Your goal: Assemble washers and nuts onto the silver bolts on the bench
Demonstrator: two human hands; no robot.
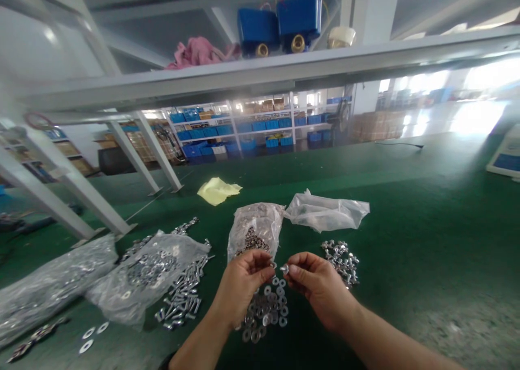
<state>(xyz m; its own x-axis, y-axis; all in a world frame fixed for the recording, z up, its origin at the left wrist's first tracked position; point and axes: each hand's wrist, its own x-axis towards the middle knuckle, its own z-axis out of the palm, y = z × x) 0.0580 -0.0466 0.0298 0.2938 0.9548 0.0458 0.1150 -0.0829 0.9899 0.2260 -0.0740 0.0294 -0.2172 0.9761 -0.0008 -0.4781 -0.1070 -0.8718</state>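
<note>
Shiny zinc-plated steel washers (pixel 266 311), glossy clear plastic bags (pixel 327 211), matt green bench mat (pixel 406 207)

1. The left hand (pixel 241 283) and the right hand (pixel 320 289) are held close together, just apart, with the palms turned inward.
2. The fingers (pixel 260 264) of each hand are pinched against the thumb.
3. The bare left forearm (pixel 199 343) and right forearm (pixel 390 343) are angled inward from the lower frame edge.
</note>
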